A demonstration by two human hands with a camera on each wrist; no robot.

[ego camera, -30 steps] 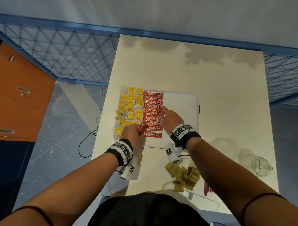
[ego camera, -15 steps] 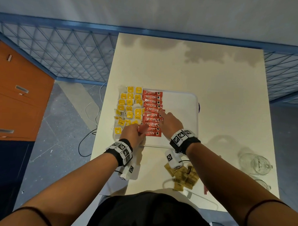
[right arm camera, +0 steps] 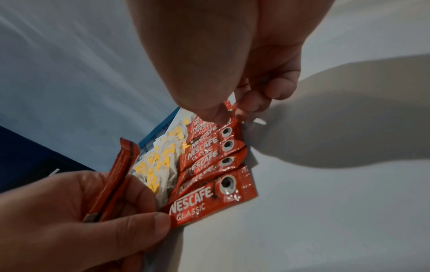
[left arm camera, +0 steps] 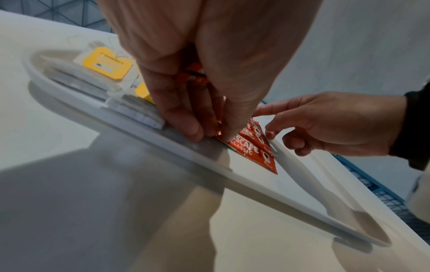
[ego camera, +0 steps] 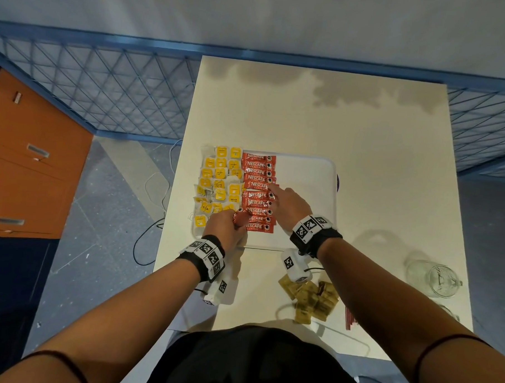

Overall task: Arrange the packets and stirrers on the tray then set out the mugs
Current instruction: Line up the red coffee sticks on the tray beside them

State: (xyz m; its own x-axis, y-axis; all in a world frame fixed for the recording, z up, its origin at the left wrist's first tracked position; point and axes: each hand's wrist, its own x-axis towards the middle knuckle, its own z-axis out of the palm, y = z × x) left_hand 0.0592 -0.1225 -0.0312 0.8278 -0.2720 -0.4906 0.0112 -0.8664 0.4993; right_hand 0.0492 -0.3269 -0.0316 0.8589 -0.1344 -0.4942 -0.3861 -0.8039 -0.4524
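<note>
1. Setting: a cream counter (ego camera: 349, 143) against a blue mesh fence and pale wall, with an orange cabinet to the left on a grey floor.
2. Tray (ego camera: 310, 176): white, at the counter's near left. Yellow tea bags (ego camera: 220, 178) fill its left side; a column of red coffee sachets (ego camera: 258, 188) runs down its middle; the right side is bare.
3. Left hand (ego camera: 225, 229): grip clamped on a spare bunch of sachets (right arm camera: 116, 176), held upright at the tray's near edge.
4. Right hand (ego camera: 288, 206): forefinger and thumb pinch the right end of a sachet partway down the column; the other fingers curl loosely.
5. Awaiting placement: brown packets (ego camera: 313, 298) heaped near the counter's front edge, red stirrers (ego camera: 350, 317) just beside them, a glass mug (ego camera: 432, 277) at the right.
6. Risk: the sachets overlap like tiles, so nudging one could skew its neighbours; the upright bunch could slip and scatter the near rows.
7. Unclear: the number of sachets in the left hand; a second mug at the lower right is barely visible; the tea-bag print is too small to read.
</note>
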